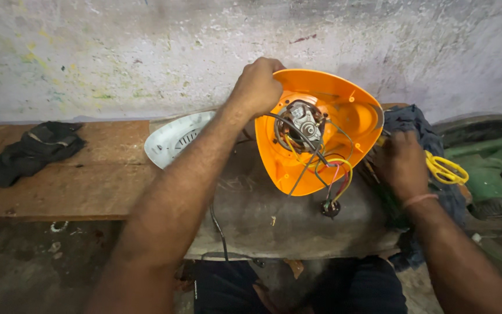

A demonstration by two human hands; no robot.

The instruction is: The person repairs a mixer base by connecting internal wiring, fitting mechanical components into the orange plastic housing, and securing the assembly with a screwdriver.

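My left hand point(257, 87) grips the top left rim of an orange triangular appliance housing point(350, 110) and holds it tilted on edge, open side toward me. Inside sits a small electric motor point(300, 125) with black, yellow and red wires point(329, 171) hanging down to a small black round part point(330, 208). My right hand point(401, 163) rests to the right of the housing among tools on a dark cloth point(419, 125), fingers curled; what it grips is hidden. A yellow-handled tool point(445, 168) lies just right of that hand.
A white vented cover point(172, 139) lies left of the housing. The work sits on a grey slab point(262, 221) over a wooden bench point(88, 180). A black rag point(33, 148) lies at far left. A green machine point(486, 168) stands at right, a stained wall behind.
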